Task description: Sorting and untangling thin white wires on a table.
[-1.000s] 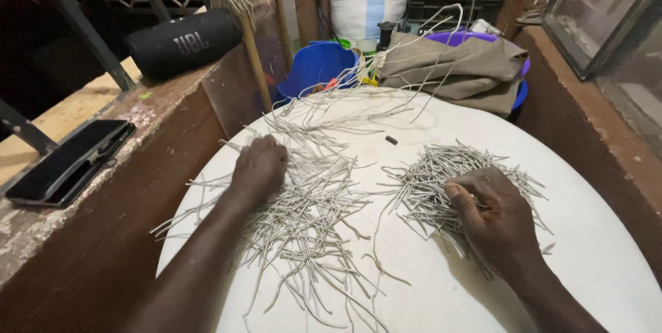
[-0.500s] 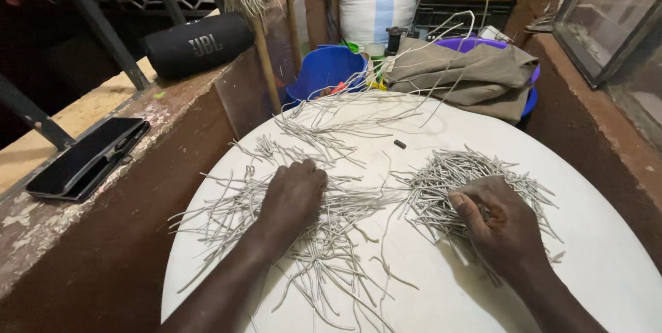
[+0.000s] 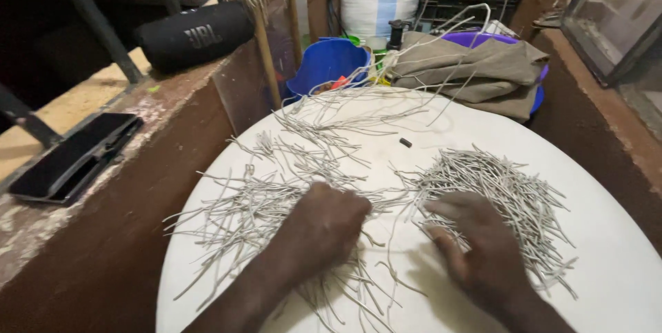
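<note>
The left hand (image 3: 324,226) is sliding in from the far left of the loose sticks (image 3: 276,188) toward the middle, closer to the right hand (image 3: 479,250), which is staying by its pile (image 3: 496,192). Both hands are lying palm down on the white tabletop (image 3: 607,264), close but not touching. The left hand is pressing on the messy sticks with fingers curled. The right hand is resting at the near edge of the tidy pile. Whether any fingers are pinching a stick cannot be told, because the hands are covering what is under them.

It looks like the sorting is about half done. The pile on the right is thick and neat. Many sticks on the left and at the back are spreading every way and are waiting.

A tiny dark bit (image 3: 405,143) is lying between the heaps, too small to make out. The tabletop's near edge is cut off. A cloth (image 3: 476,71) is hiding things behind it.
</note>
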